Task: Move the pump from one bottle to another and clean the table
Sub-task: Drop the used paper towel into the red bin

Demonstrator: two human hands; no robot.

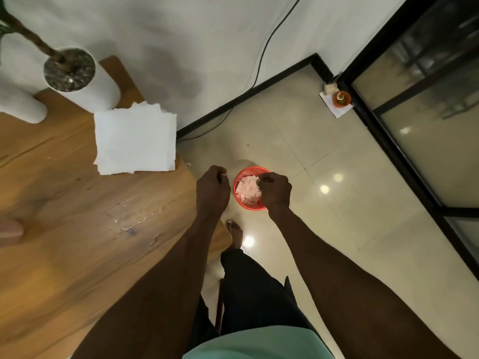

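Observation:
No bottle or pump can be made out in the head view. I stand at the right end of the wooden table (77,255). Both hands hang over a red bin (239,200) on the floor, which is full of crumpled pinkish-white tissues (248,190). My left hand (212,190) is beside the table's edge with its fingers curled under, and I see nothing in it. My right hand (276,189) is above the bin's right rim, also curled, with nothing visible in it. A smear of whitish residue (129,221) lies on the table top.
A stack of white paper napkins (134,141) lies at the table's far right corner, beside a white plant pot (77,76). A blurred pink object (10,230) shows at the left edge. A black-framed glass door (414,125) and a small orange item (343,98) are to the right.

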